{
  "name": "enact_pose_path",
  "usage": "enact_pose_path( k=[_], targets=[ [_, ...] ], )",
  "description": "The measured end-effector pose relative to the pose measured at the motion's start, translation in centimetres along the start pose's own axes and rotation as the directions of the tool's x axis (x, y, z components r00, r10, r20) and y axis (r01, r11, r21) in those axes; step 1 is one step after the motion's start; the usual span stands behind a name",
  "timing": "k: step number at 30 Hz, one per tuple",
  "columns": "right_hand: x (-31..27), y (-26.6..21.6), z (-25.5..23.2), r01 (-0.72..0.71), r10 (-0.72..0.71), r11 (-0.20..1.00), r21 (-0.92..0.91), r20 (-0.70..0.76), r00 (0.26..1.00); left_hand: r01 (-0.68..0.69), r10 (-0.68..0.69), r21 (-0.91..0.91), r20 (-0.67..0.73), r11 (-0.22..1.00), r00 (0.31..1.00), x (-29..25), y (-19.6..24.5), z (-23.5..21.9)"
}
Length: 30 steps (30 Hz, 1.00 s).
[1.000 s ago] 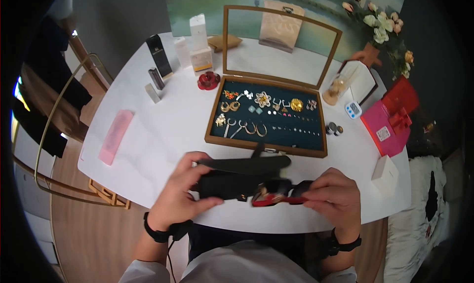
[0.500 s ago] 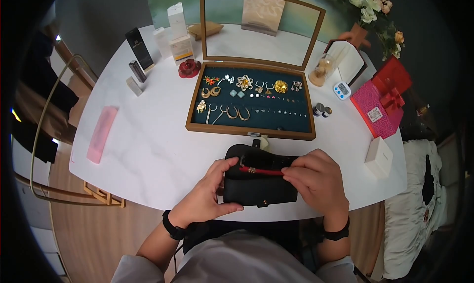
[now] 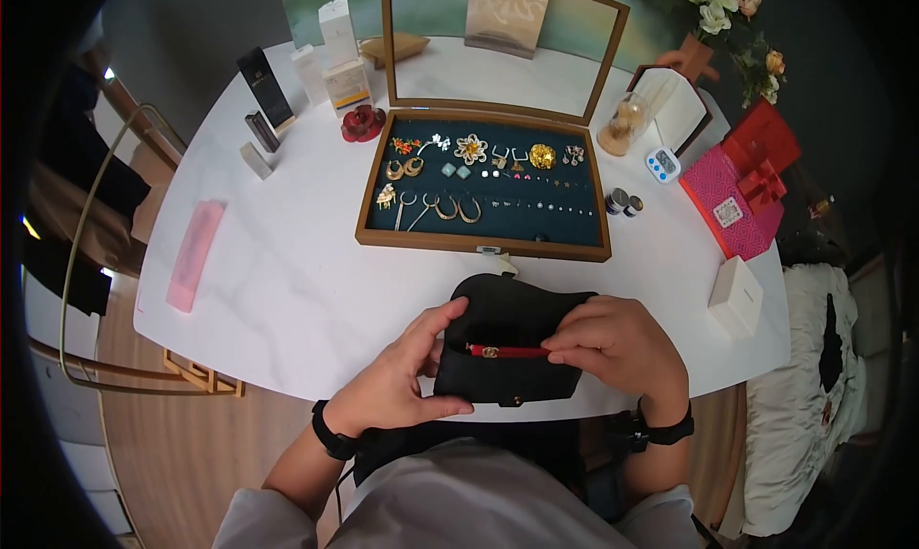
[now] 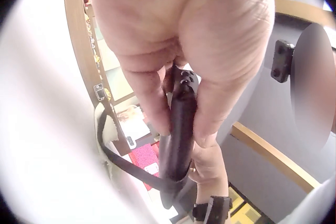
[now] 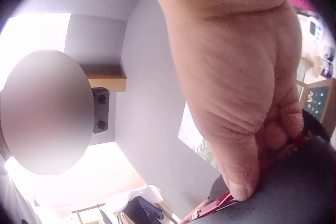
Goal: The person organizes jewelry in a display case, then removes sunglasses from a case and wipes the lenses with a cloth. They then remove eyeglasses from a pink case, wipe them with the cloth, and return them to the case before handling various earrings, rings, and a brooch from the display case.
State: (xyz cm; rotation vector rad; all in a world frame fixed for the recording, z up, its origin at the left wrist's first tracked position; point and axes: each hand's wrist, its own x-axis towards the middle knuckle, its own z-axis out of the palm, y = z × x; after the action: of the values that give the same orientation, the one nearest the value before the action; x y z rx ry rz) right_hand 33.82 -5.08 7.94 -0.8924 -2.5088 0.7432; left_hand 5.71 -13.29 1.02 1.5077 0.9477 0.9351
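My left hand (image 3: 394, 375) grips the left end of a black glasses case (image 3: 507, 384), thumb at the front and fingers behind. The case's flap is raised, with a strap at its far side. In the left wrist view, thumb and fingers squeeze the case (image 4: 181, 134) from both sides. My right hand (image 3: 620, 343) pinches a pair of sunglasses by a red temple (image 3: 517, 352) with a gold emblem. The sunglasses lie in the case's mouth, their lenses hidden. In the right wrist view, fingertips hold the red temple (image 5: 215, 204) against the dark case.
Beyond the case stands a wooden jewellery box (image 3: 483, 247), its glass lid up. A pink pouch (image 3: 196, 255) lies left. Small boxes (image 3: 347, 85) and a red flower ornament (image 3: 363, 123) stand back left. At right are a timer (image 3: 662, 165), a pink gift box (image 3: 732, 204) and a white box (image 3: 736, 298).
The sunglasses moved left from beside the case and down into it. The case turned so its opening faces up, flap raised. The head view shifted slightly.
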Motion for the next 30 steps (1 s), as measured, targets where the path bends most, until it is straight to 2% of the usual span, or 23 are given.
enact_pose_path(
  k=[5,8,11,16,18,20,24,29,30],
  targets=[
    [0.0,-0.2,-0.1,-0.095,0.086,0.984,0.154,0.063,0.994,-0.036,0.036,0.037,0.005,0.999,0.999,0.0,0.1,-0.1],
    [0.0,-0.2,0.1,-0.046,0.045,0.992,0.117,0.009,0.999,-0.041,0.041,0.032,0.008,0.999,0.999,0.0,0.1,-0.1],
    [-0.1,-0.2,0.2,-0.030,0.026,0.990,0.135,0.029,0.999,-0.070,0.070,0.032,-0.009,0.997,0.997,0.0,-0.1,-0.1],
    [-0.5,-0.2,0.5,-0.028,0.021,0.991,0.128,0.054,0.998,-0.008,0.008,0.002,0.003,1.000,1.000,-0.2,-0.2,-0.2],
    [-0.5,-0.2,0.5,-0.023,0.016,0.991,0.134,0.058,0.998,-0.031,0.031,0.017,0.009,0.999,0.999,-0.1,-0.2,-0.1],
    [-0.5,-0.4,0.5,-0.161,0.143,0.973,0.166,0.115,0.983,-0.053,0.053,0.033,0.013,0.998,0.999,0.0,0.0,-0.1],
    [-0.6,0.3,0.7,-0.177,0.155,0.951,0.252,0.106,0.982,-0.076,0.070,0.148,0.047,0.986,0.996,0.2,1.3,-0.4],
    [-0.4,0.9,0.8,-0.232,0.158,0.898,0.373,0.219,0.963,-0.066,0.060,0.161,0.043,0.985,0.997,0.3,1.6,-0.2],
    [-0.4,1.0,1.0,-0.231,0.156,0.898,0.374,0.220,0.963,-0.088,0.080,0.213,0.044,0.973,0.996,0.6,1.3,-0.2]
  ],
)
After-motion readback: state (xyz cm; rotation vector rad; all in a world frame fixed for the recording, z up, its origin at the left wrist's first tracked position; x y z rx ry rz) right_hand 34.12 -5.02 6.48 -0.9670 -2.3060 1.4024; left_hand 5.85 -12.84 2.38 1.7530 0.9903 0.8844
